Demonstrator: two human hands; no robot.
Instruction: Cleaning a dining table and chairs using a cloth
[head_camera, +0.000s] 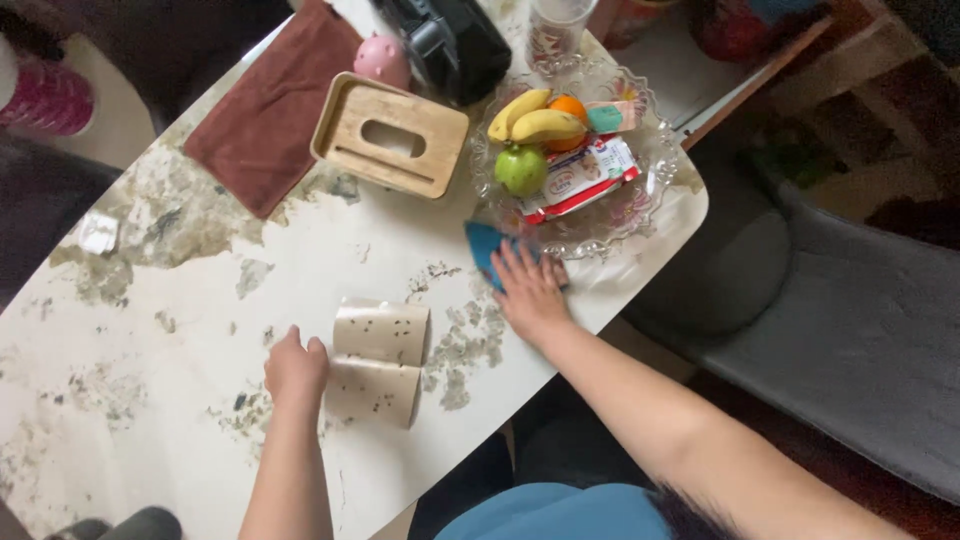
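My right hand (530, 290) lies flat on a blue cloth (484, 245), pressing it to the marble table (180, 330) beside a glass fruit bowl (655, 190). My left hand (296, 368) rests with curled fingers against the left edge of a beige curled sheet dotted with dark specks (378, 360), which lies near the table's front edge. The bowl holds bananas (532, 118), a green apple (521, 168), an orange (570, 105) and a red and white packet (585, 178).
A wooden tissue box lid (390, 135) sits at the back, with a dark red towel (272, 105) to its left, a pink round object (381, 58) and a black appliance (450, 40) behind. A grey chair (850, 330) stands to the right.
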